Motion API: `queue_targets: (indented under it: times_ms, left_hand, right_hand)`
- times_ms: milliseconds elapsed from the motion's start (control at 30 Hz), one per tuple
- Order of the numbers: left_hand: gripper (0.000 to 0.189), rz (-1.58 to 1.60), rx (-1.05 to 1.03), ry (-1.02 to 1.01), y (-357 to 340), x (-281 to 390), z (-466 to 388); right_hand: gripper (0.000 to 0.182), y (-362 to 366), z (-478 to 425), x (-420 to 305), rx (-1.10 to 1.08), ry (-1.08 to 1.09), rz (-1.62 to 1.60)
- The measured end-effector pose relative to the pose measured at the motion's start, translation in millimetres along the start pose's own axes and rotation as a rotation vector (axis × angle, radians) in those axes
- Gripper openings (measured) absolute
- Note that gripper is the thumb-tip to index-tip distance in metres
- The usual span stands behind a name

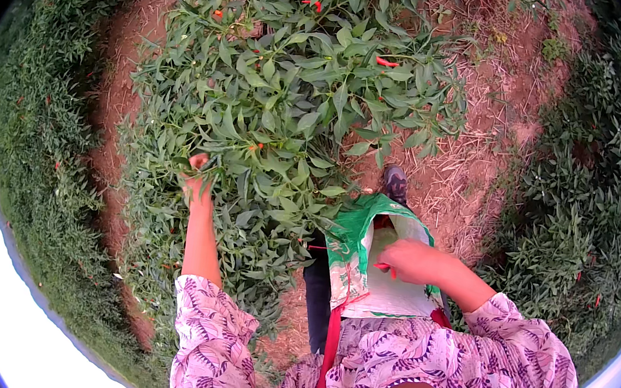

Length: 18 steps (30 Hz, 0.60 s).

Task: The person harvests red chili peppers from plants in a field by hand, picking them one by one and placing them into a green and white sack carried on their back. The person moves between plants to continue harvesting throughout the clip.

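Note:
My left hand [196, 177] reaches into the leaves on the left side of a chilli pepper plant [285, 115]; leaves partly cover its fingers, and I cannot tell whether they grip anything. Over the mouth of a green and white woven sack [353, 222], my right hand [410, 260] is closed around a red chilli pepper [385, 269], whose end sticks out below the fingers. The sack hangs at my waist from a red strap [327, 365]. Something dark red shows deep inside the sack. Red chillies, such as a ripe chilli [386, 62], hang among the upper leaves.
Rows of more chilli plants stand at the left [46, 121] and right [573, 185]. Between the rows runs reddish soil strewn with dry straw [472, 156]. My shoe [396, 184] is on the ground just beyond the sack, close to the plant.

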<state>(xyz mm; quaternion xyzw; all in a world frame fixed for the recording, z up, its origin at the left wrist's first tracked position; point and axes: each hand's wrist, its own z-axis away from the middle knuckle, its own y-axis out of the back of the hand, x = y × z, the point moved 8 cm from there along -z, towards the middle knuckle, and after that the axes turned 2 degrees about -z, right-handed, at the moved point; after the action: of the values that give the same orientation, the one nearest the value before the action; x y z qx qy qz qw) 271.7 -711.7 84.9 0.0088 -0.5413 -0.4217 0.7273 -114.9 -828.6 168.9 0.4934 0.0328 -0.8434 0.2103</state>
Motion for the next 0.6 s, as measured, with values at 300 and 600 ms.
queue_targets:
  times_ms: [300,600]
  left_hand:
    - [0.037,-0.884,-0.607,-0.261,-138.5,139.2,50.2]
    - [0.047,0.020,-0.130,-0.219,-112.8,117.6,102.5]
  right_hand:
    - [0.020,60.7,19.8,-9.8,0.070,0.015,-0.114]
    - [0.013,159.2,-112.6,-23.7,0.515,0.336,-0.555]
